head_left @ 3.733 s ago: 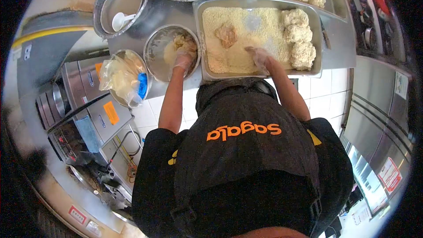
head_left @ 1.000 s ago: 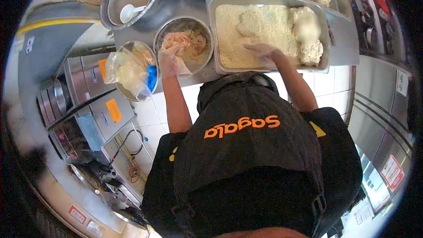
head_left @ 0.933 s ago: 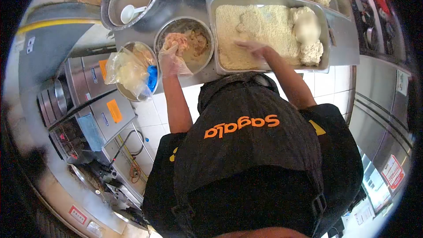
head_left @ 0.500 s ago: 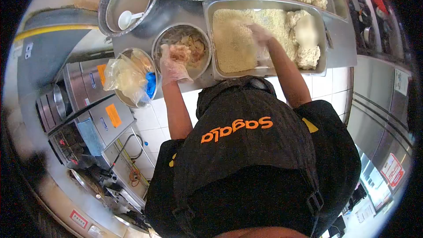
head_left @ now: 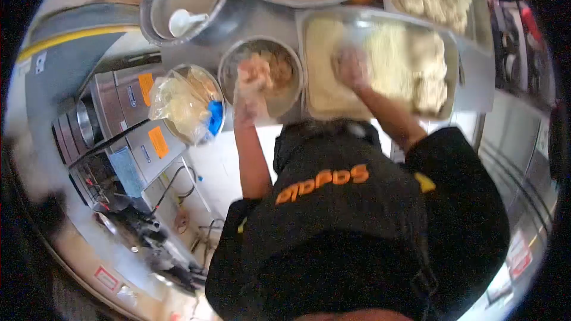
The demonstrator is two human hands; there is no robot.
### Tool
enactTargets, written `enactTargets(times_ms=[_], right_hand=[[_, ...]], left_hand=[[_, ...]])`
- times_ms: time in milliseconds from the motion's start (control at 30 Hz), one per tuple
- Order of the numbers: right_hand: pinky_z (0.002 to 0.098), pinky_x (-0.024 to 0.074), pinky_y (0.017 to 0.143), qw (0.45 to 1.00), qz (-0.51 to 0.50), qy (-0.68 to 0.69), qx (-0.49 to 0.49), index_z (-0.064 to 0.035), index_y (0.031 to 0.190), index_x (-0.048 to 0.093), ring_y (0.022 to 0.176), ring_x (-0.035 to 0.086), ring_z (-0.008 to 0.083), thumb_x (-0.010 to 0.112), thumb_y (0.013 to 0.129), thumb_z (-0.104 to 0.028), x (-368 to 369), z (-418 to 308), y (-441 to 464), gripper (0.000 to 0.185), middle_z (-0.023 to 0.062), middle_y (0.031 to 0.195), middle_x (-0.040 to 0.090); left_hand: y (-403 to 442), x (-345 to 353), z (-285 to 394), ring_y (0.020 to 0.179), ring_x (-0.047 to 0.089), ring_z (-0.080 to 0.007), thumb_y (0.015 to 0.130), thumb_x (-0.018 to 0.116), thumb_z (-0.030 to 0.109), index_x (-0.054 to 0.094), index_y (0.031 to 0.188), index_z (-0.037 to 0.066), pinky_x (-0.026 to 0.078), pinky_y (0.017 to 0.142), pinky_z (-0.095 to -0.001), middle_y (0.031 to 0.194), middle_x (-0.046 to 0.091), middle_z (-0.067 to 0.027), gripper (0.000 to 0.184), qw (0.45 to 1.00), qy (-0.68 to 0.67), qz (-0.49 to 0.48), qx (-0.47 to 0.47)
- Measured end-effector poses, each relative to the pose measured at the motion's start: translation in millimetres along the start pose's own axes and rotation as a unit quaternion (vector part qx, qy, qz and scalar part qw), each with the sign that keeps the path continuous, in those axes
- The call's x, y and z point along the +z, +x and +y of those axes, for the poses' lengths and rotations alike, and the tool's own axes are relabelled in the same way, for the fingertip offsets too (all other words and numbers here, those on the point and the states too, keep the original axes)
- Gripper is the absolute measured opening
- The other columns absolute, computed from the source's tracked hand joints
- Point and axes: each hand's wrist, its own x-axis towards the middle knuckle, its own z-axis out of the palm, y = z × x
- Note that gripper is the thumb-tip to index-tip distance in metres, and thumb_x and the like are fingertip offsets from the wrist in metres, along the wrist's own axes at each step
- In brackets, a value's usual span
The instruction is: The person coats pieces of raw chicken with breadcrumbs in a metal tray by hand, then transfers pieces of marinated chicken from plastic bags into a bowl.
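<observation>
"On the metal counter point(head_left: 270, 21), what is held?"

"Raw meat point(head_left: 254, 71) is gripped by the left hand point(head_left: 248, 104) over the round bowl point(head_left: 295, 98)."

"And the right hand point(head_left: 353, 68)?"

"Blurred at the crumb tray point(head_left: 455, 80); its opening cannot be told."

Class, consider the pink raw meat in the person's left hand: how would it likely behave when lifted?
The meat would probably flop and sag: its outline looks soft and uneven. It may be slippery, as it looks raw and moist. Rolling seems unlikely, given its irregular, lumpy shape above the bowl.
</observation>
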Motion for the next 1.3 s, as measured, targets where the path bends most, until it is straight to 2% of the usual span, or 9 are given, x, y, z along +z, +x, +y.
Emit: enactTargets(times_ms=[267,467,633,733,833,967,1033,1167,1300], right_hand=[[0.0504,0.0393,0.079,0.991,0.083,0.085,0.066,-0.007,0.109,0.054,0.093,0.051,0.0349,0.046,0.083,-0.041,-8,19,27,0.043,0.0174,0.106,0.053],[0.0481,0.0338,0.089,0.985,0.128,-0.069,0.097,-0.0069,0.104,0.056,0.103,0.047,0.0347,0.044,0.083,-0.045,22,20,23,0.045,0.0174,0.109,0.053],[0.0493,0.0168,0.103,0.983,0.158,-0.013,0.091,-0.014,0.133,0.033,0.125,0.026,0.0364,0.041,0.082,-0.05,3,14,-25,0.063,0.0208,0.13,0.035],[0.0473,0.0183,0.104,0.973,0.193,-0.061,0.115,-0.0155,0.134,0.03,0.123,0.03,0.0363,0.044,0.081,-0.052,9,9,-16,0.066,0.0213,0.131,0.034],[0.0424,0.0237,0.103,0.966,-0.004,0.129,0.226,-0.0122,0.13,0.04,0.122,0.036,0.0333,0.054,0.078,-0.046,-55,-1,-20,0.063,0.0198,0.132,0.038],[0.0361,0.0357,0.095,0.918,-0.155,0.357,-0.077,-0.0087,0.122,0.05,0.109,0.049,0.0229,0.063,0.073,-0.041,8,68,-25,0.06,0.0187,0.118,0.052],[0.0346,0.0397,0.091,0.88,-0.195,0.391,-0.183,-0.0083,0.121,0.051,0.107,0.051,0.0209,0.067,0.07,-0.041,30,100,-26,0.062,0.0192,0.118,0.052],[0.0341,0.0417,0.089,0.959,-0.128,0.246,0.064,-0.0056,0.121,0.05,0.1,0.055,0.0215,0.067,0.072,-0.034,-35,75,-22,0.059,0.0188,0.115,0.055],[0.0371,0.0463,0.076,0.984,-0.058,0.159,0.048,-0.0057,0.116,0.054,0.079,0.059,0.0224,0.062,0.076,-0.026,-76,67,-32,0.045,0.016,0.088,0.062]], left_hand=[[7,10,5,0.081,0.054,-0.0159,0.078,0.061,0.02,0.051,0.108,0.002,0.044,0.073,-0.0279,0.091,0.055,-0.0051,0.037,1.0,0.009,0.011,0.016],[4,0,-3,0.088,0.054,-0.0182,0.074,0.056,0.008,0.047,0.115,0.004,0.046,0.077,-0.0283,0.099,0.055,-0.0083,0.042,0.999,0.025,0.011,-0.019],[4,-6,-8,0.079,0.055,-0.0167,0.077,0.059,0.016,0.052,0.106,0.002,0.046,0.069,-0.0264,0.093,0.058,-0.0095,0.033,0.998,0.037,0.026,-0.032],[8,-15,-12,0.073,0.055,-0.0157,0.078,0.06,0.021,0.055,0.101,0.001,0.046,0.064,-0.0252,0.089,0.059,-0.0102,0.031,0.998,0.041,0.018,-0.042],[4,-24,-13,0.067,0.056,-0.0148,0.08,0.062,0.026,0.057,0.095,0.0,0.046,0.059,-0.0241,0.085,0.061,-0.0109,0.031,0.997,0.048,0.043,-0.048],[-8,3,-11,0.065,0.055,-0.0152,0.082,0.06,0.031,0.058,0.087,0.003,0.046,0.062,-0.0257,0.075,0.058,-0.0051,0.028,0.986,-0.024,0.149,-0.063],[-10,-8,-19,0.071,0.056,-0.016,0.08,0.063,0.031,0.058,0.09,0.002,0.047,0.068,-0.0274,0.08,0.058,-0.0058,0.031,0.998,0.025,0.052,0.0],[-15,-14,-18,0.08,0.056,-0.0174,0.075,0.067,0.026,0.057,0.097,0.001,0.045,0.076,-0.0312,0.087,0.058,-0.0072,0.035,1.0,0.024,-0.009,0.0],[-9,-39,-33,0.082,0.056,-0.0175,0.076,0.066,0.021,0.058,0.1,0.001,0.046,0.075,-0.0303,0.091,0.059,-0.0091,0.033,0.996,0.05,-0.035,0.063]])
